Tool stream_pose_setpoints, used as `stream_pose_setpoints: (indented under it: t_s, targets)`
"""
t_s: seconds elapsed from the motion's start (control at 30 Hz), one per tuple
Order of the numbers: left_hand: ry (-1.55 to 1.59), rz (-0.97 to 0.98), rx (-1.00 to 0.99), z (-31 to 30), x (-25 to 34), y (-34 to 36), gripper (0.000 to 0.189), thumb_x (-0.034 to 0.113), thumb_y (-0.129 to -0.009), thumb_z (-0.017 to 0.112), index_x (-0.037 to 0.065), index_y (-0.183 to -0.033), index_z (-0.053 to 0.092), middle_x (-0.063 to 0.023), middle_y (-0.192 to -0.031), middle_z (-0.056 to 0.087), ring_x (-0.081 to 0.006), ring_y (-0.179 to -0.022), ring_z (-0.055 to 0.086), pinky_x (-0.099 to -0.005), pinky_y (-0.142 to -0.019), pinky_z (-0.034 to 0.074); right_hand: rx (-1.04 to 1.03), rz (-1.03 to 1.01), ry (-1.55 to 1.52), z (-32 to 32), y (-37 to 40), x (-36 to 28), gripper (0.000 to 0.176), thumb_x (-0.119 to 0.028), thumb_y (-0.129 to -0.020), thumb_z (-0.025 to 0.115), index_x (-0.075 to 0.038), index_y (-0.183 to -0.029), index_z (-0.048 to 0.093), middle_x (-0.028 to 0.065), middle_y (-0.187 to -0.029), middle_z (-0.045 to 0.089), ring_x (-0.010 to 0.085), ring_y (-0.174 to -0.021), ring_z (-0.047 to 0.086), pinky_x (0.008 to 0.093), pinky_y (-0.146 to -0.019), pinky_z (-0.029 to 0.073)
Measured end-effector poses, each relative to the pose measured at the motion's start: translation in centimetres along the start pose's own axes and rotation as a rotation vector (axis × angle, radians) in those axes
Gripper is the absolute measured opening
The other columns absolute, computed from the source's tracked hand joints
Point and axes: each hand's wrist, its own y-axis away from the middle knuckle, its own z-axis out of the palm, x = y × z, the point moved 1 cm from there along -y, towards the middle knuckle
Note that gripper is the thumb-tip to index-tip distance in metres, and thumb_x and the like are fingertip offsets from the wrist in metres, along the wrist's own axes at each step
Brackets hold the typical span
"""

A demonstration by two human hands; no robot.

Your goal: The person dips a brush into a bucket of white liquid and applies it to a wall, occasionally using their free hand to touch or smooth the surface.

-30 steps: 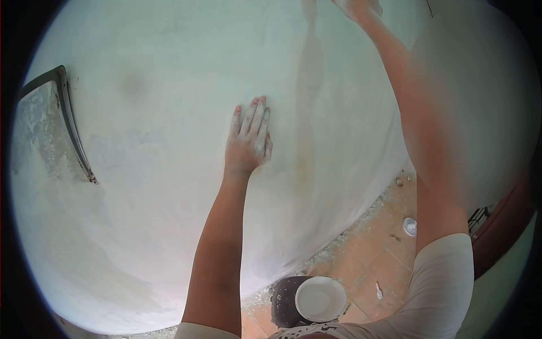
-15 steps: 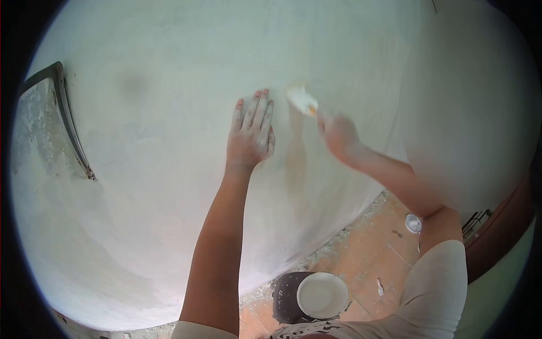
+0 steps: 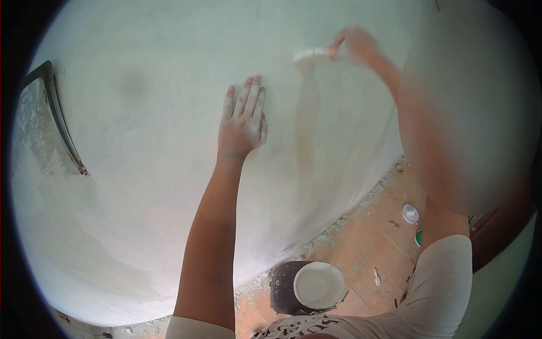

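Pressing left hand (image 3: pixel 243 121) flat on wall (image 3: pixel 141 169); right hand (image 3: pixel 355 45) apparently gripping brush (image 3: pixel 310 55)

The brush (image 3: pixel 310 55) in my right hand (image 3: pixel 355 45) is small and white-bristled, blurred, held nearly level with its bristles on the wall (image 3: pixel 141 169). The wall is pale and patchy, with a darker band running down below the brush.

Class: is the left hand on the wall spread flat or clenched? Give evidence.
Spread flat: the left hand lies palm-first on the wall, fingers straight and pointing upward.
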Motion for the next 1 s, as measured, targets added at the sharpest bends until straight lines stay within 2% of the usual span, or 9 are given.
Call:
stream_pose_setpoints:
  t_s: [0.1,0.17,0.27,0.4,0.43,0.53,0.67,0.8,1.0]
  targets:
    - [-0.026,0.003,-0.001,0.1,-0.1,-0.1,0.051,0.015,-0.082,0.048,0.002,-0.131,0.051,-0.0087,-0.150,0.038,-0.0219,-0.139,0.034,-0.0493,-0.116,0.023,0.203,0.169,-0.010,-5.4,-0.7,-1.8,0.019,-0.024,-0.069,0.081,-0.013,-0.083,0.073,0.0096,-0.092,0.070,0.0269,-0.085,0.065,0.0371,-0.078,0.051]
    - [-0.020,0.006,0.025,0.1,-0.2,0.0,0.051,0.015,-0.082,0.048,0.003,-0.132,0.051,-0.0086,-0.149,0.039,-0.0218,-0.139,0.035,-0.0494,-0.116,0.023,0.380,0.618,-0.361,-8.3,0.4,-4.5,0.023,-0.019,-0.086,0.069,-0.003,-0.103,0.070,0.0101,-0.097,0.070,0.0223,-0.084,0.065,0.0341,-0.077,0.051]
    - [-0.018,0.010,0.013,0.1,-0.1,0.0,0.051,0.015,-0.082,0.048,0.003,-0.131,0.051,-0.0083,-0.149,0.039,-0.0217,-0.139,0.034,-0.0493,-0.116,0.023,0.564,0.271,-0.250,-2.3,0.0,0.6,0.016,-0.024,-0.078,0.074,-0.013,-0.088,0.074,0.0114,-0.082,0.071,0.0285,-0.073,0.066,0.0368,-0.067,0.051]
    - [-0.010,0.014,-0.019,0.0,0.0,0.1,0.050,0.015,-0.082,0.049,0.003,-0.131,0.051,-0.0081,-0.149,0.040,-0.0213,-0.139,0.034,-0.0492,-0.116,0.023,0.394,0.388,-0.437,9.8,4.4,-2.4,0.015,-0.018,-0.088,0.059,-0.011,-0.094,0.071,0.0176,-0.081,0.067,0.0330,-0.074,0.066,0.0445,-0.063,0.051]
    - [-0.018,0.016,-0.015,0.0,0.0,0.1,0.050,0.016,-0.082,0.049,0.003,-0.131,0.052,-0.0079,-0.149,0.040,-0.0211,-0.139,0.035,-0.0492,-0.116,0.023,0.398,0.246,-0.208,12.2,7.2,-4.1,0.018,-0.019,-0.089,0.058,-0.007,-0.098,0.067,0.0189,-0.076,0.064,0.0361,-0.068,0.063,0.0461,-0.059,0.049]
    - [-0.017,0.029,-0.003,0.2,-0.1,0.0,0.050,0.016,-0.083,0.049,0.003,-0.130,0.052,-0.0077,-0.149,0.040,-0.0207,-0.139,0.035,-0.0491,-0.116,0.023,0.581,0.161,-0.355,20.1,14.0,-7.2,0.013,-0.012,-0.088,0.059,-0.007,-0.098,0.065,0.0171,-0.073,0.059,0.0369,-0.058,0.058,0.0461,-0.049,0.045]
    - [-0.010,0.063,-0.030,0.4,-0.1,0.1,0.050,0.017,-0.082,0.049,0.004,-0.130,0.052,-0.0077,-0.149,0.039,-0.0207,-0.139,0.034,-0.0494,-0.116,0.024,0.440,0.167,-0.421,25.0,23.6,-11.2,0.015,-0.010,-0.087,0.060,-0.003,-0.100,0.062,0.0159,-0.072,0.059,0.0358,-0.061,0.060,0.0441,-0.052,0.048]
    - [-0.021,0.061,-0.044,0.3,0.0,0.0,0.050,0.018,-0.082,0.050,0.004,-0.130,0.052,-0.0079,-0.149,0.038,-0.0210,-0.139,0.034,-0.0501,-0.116,0.024,0.010,0.260,-0.408,27.1,31.6,-12.1,0.015,-0.012,-0.086,0.061,-0.006,-0.099,0.063,0.0161,-0.076,0.061,0.0352,-0.069,0.062,0.0448,-0.061,0.051]
    - [0.145,0.097,0.006,-0.4,-0.2,-0.2,0.046,0.023,-0.085,0.050,0.006,-0.128,0.053,-0.0087,-0.144,0.044,-0.0242,-0.136,0.039,-0.0505,-0.115,0.023,-0.255,0.275,-0.437,25.5,30.2,-8.4,0.014,-0.021,-0.087,0.062,-0.009,-0.083,0.066,0.0132,-0.079,0.064,0.0358,-0.077,0.062,0.0455,-0.069,0.050]
